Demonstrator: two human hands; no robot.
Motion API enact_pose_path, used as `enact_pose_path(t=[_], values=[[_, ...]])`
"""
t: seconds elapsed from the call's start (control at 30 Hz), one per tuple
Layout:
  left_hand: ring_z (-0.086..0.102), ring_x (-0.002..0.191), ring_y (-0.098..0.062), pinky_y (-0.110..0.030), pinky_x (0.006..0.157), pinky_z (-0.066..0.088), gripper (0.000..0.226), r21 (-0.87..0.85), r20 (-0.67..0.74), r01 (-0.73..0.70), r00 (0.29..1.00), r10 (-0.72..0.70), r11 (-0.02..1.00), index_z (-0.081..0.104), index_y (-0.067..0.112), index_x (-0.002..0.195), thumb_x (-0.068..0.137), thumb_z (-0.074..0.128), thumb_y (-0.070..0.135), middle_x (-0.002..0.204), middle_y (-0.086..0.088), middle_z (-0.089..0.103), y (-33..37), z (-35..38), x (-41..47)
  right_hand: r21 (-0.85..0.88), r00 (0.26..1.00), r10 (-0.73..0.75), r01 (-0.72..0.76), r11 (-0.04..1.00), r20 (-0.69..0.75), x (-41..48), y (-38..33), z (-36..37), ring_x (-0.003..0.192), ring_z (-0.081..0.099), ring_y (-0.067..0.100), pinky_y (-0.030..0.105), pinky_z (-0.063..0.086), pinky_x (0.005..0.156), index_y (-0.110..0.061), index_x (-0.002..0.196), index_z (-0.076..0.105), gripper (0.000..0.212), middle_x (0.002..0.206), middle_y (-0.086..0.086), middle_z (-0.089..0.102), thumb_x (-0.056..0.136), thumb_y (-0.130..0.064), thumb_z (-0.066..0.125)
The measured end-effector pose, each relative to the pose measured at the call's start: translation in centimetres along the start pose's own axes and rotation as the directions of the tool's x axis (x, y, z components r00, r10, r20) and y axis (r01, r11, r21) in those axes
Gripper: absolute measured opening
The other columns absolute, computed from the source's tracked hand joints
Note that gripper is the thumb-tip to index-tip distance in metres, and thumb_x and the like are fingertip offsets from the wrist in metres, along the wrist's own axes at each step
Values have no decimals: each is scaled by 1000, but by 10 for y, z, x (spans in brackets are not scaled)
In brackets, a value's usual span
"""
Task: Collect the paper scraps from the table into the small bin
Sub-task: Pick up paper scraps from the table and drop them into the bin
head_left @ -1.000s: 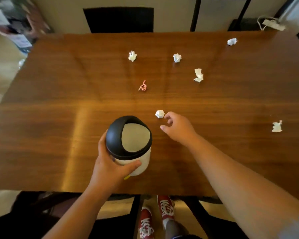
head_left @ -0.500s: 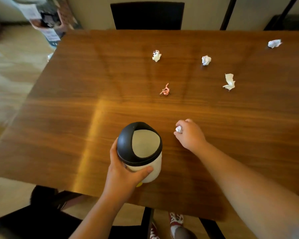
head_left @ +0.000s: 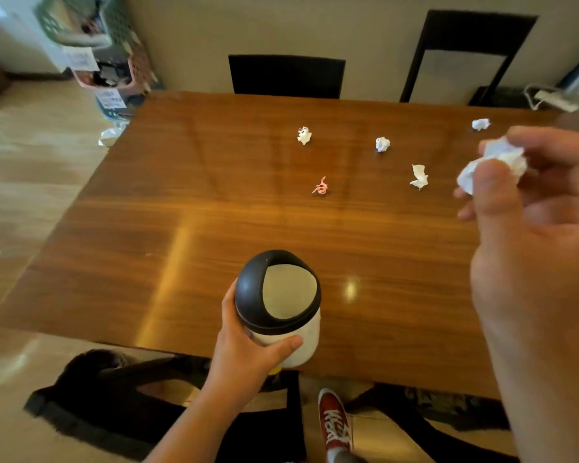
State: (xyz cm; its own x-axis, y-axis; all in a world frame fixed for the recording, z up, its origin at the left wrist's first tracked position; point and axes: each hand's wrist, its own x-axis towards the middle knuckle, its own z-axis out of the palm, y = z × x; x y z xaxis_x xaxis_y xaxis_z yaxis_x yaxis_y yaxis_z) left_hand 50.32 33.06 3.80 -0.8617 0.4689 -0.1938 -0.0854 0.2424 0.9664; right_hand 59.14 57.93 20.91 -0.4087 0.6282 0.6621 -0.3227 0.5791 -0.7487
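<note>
Five paper scraps lie scattered across the far half of a wooden table (head_left: 214, 228), seen from the head camera: a white ball (head_left: 304, 135) left of centre, a second white ball (head_left: 382, 144) to its right, a third white scrap (head_left: 480, 124) near the far right edge, a torn white piece (head_left: 419, 176) nearer the middle, and a small pink scrap (head_left: 320, 187) closest to the centre. All sit well apart from one another.

A sixth scrap, a crumpled white wad (head_left: 497, 162), is off the table, pinched between the thumb and fingertips of the right hand (head_left: 528, 235), which is raised close to the camera at the right of the frame and slightly blurred.

The left hand (head_left: 248, 355) wraps around the white body of the small bin (head_left: 281, 305), thumb across its front. The bin stands near the table's near edge, tilted toward the camera, its black domed lid showing a pale swing flap. No brand or label can be read on it.

Beyond the table stand two black chairs (head_left: 286, 75) against a beige wall. Stacked plastic baskets (head_left: 111, 61) at the far left carry white paper labels, but their writing is too blurred to read. A red sneaker with white laces (head_left: 335, 422) shows below the table edge, beside another dark chair (head_left: 114, 396) on the tiled floor. A white power strip (head_left: 552, 98) lies at the far right.
</note>
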Motion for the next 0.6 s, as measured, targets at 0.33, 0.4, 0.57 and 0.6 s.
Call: enact_pose_path(t=[0.33, 0.4, 0.57, 0.6], values=[[55, 124, 9, -44, 109, 49, 116, -16, 43, -81, 996, 82, 997, 24, 80, 131, 41, 97, 69, 127, 42, 53, 25, -11, 17, -502, 801, 350, -72, 862, 486, -52, 8, 44, 92, 57, 1, 17, 50, 68, -37, 132, 49, 75, 115, -20, 58, 71, -79, 50], [56, 125, 7, -46, 109, 49, 117, -15, 34, -93, 995, 94, 996, 25, 78, 133, 41, 96, 71, 127, 40, 54, 28, -12, 30, -508, 800, 391, -128, 852, 454, -44, 23, 43, 87, 60, -2, 15, 48, 63, -37, 124, 55, 62, 104, -23, 60, 75, -74, 53], [56, 120, 12, -39, 104, 52, 117, 19, -17, -87, 996, 88, 996, 25, 79, 133, 38, 94, 74, 127, 41, 56, 25, -11, 76, -623, 688, 586, -245, 743, 429, -26, 99, 47, 81, 62, -2, 14, 46, 63, -31, 115, 62, 35, 94, -20, 63, 84, -45, 70], [57, 120, 12, -38, 102, 52, 117, 27, -27, -83, 996, 84, 996, 25, 79, 132, 38, 94, 74, 128, 41, 56, 23, -10, 87, -650, 651, 631, -268, 711, 422, -23, 119, 50, 79, 61, -2, 16, 46, 62, -31, 115, 61, 35, 94, -19, 62, 84, -43, 70]])
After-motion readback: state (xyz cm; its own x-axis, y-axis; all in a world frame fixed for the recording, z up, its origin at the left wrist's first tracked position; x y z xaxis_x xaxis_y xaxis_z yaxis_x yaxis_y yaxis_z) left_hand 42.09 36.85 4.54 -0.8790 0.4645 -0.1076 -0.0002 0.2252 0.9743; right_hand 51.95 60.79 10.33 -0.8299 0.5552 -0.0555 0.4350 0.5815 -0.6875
